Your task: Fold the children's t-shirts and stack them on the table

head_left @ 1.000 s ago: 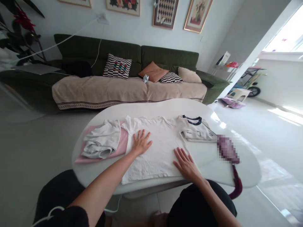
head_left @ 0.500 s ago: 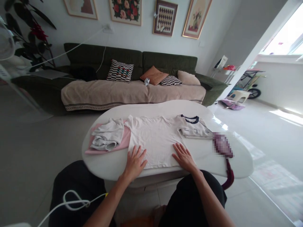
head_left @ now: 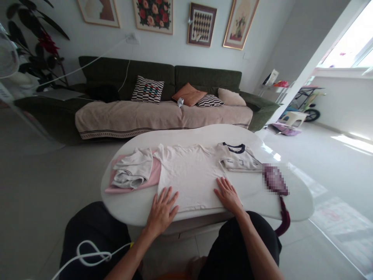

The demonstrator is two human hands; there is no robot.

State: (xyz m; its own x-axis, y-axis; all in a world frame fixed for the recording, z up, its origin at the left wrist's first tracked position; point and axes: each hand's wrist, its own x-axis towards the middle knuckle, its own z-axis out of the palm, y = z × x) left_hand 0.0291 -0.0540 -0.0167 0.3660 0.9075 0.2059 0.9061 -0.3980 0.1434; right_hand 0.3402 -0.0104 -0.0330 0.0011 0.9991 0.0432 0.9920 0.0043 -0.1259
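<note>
Left hand (head_left: pixel 161 210): flat, palm down, fingers spread; lies on the near left corner of the white T-shirt (head_left: pixel 189 171), heel of the palm on the bare table top
Right hand (head_left: pixel 229 194): flat, palm down, fingers spread slightly; presses the near right edge of the same shirt
White T-shirt: soft knit cloth, laid flat and mostly smooth at the middle of the table (head_left: pixel 204 134), hem at the near edge, shoulders towards the far side, faint creases across the body
Table: white, glossy, rounded oval top; window light reflects at its right end
Left of the shirt: a crumpled pale grey garment (head_left: pixel 131 173) resting on a flat pink cloth (head_left: pixel 154 177), which touches the shirt's left side
Right of the shirt: a folded white top with a navy collar band (head_left: pixel 240 157), touching the shirt's far right shoulder
Far side: a dark green fabric sofa (head_left: pixel 204 76) with a beige throw and patterned cushions
</note>
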